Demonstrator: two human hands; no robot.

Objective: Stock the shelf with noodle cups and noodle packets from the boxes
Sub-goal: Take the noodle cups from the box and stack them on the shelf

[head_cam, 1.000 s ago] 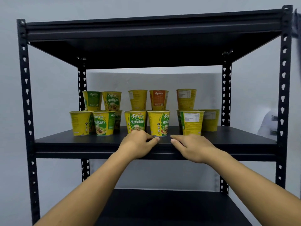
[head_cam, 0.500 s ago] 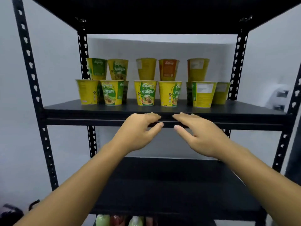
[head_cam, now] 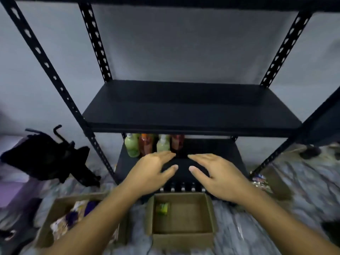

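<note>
On the floor before the black metal shelf (head_cam: 191, 107) stand two open cardboard boxes: the middle box (head_cam: 182, 238) contains one small yellow-green item (head_cam: 161, 208), too blurred to name, and the left box (head_cam: 53, 210) contains noodle packets (head_cam: 73, 216). Above them the left hand (head_cam: 152, 172) and the right hand (head_cam: 219, 175) hover palm down, near each other; each grip is wide open, fingers stretched, with hold of nothing. Four coloured bottles (head_cam: 145, 146) stand on the lowest board.
</note>
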